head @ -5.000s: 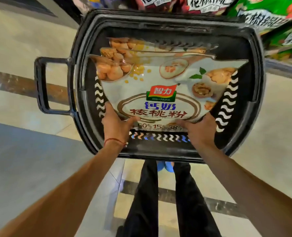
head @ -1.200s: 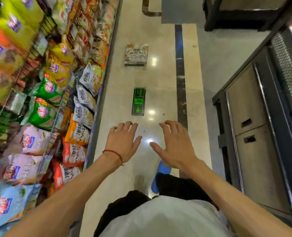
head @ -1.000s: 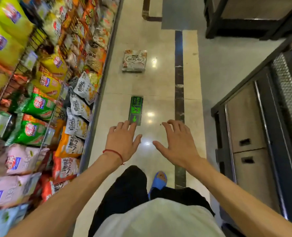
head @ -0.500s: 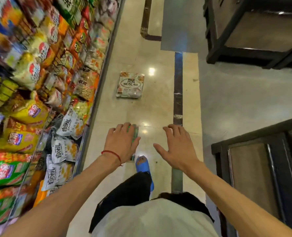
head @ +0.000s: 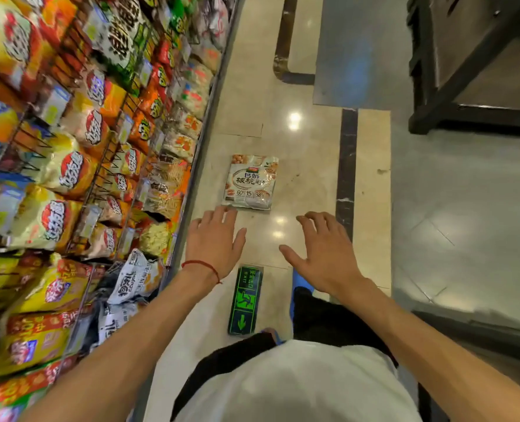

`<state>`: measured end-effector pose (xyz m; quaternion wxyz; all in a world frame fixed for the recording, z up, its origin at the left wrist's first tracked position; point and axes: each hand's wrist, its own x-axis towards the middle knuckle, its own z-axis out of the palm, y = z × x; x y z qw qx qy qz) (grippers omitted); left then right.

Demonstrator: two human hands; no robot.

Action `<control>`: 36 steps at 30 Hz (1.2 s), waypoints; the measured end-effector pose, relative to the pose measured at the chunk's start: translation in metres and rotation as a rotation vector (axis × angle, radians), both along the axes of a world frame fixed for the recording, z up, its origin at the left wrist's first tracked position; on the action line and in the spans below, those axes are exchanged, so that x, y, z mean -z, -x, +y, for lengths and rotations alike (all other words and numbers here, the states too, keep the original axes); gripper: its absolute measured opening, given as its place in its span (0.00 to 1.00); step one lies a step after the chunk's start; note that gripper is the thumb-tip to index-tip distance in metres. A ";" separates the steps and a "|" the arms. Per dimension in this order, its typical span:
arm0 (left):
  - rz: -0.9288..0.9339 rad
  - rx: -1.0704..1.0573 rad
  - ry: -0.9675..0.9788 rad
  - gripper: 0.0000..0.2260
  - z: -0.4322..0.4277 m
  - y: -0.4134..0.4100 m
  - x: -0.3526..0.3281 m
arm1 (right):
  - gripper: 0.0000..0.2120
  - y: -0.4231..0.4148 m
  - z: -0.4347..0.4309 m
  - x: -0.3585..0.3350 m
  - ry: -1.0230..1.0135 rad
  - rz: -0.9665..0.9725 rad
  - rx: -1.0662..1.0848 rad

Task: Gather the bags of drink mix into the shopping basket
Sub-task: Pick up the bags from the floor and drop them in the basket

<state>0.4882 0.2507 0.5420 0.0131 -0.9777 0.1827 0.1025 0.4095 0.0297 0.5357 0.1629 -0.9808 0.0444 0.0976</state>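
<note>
A: Where's the bag (head: pixel 250 181) sitting?
B: It's lying flat on the floor (head: pixel 307 166), beside the snack shelf (head: pixel 100 147).
A: Hands?
B: Left hand (head: pixel 213 242) and right hand (head: pixel 325 254) are hovering near its closer edge, fingers spread, holding nothing.

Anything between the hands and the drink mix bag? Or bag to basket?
Nothing visible. The bag lies flat on bare floor just ahead of the open left hand and right hand; the snack shelf is off to the side. The basket is out of view, so that leg cannot be judged.
</note>
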 end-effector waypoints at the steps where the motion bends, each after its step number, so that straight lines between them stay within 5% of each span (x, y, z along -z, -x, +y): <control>1: -0.005 -0.031 0.011 0.22 -0.006 -0.018 -0.001 | 0.37 -0.017 -0.006 -0.001 -0.004 -0.014 0.004; 13: 0.131 -0.065 0.032 0.23 -0.010 -0.172 0.027 | 0.34 -0.171 -0.013 0.020 0.016 0.061 0.046; 22: 0.230 0.130 0.007 0.23 0.038 -0.286 0.068 | 0.38 -0.252 0.073 0.062 -0.076 0.209 0.376; 31: 0.380 0.154 0.001 0.31 0.054 -0.336 0.113 | 0.38 -0.296 0.092 0.103 -0.109 0.302 0.470; 36: 0.423 0.068 0.020 0.24 0.040 -0.363 0.149 | 0.38 -0.330 0.079 0.150 -0.116 0.311 0.452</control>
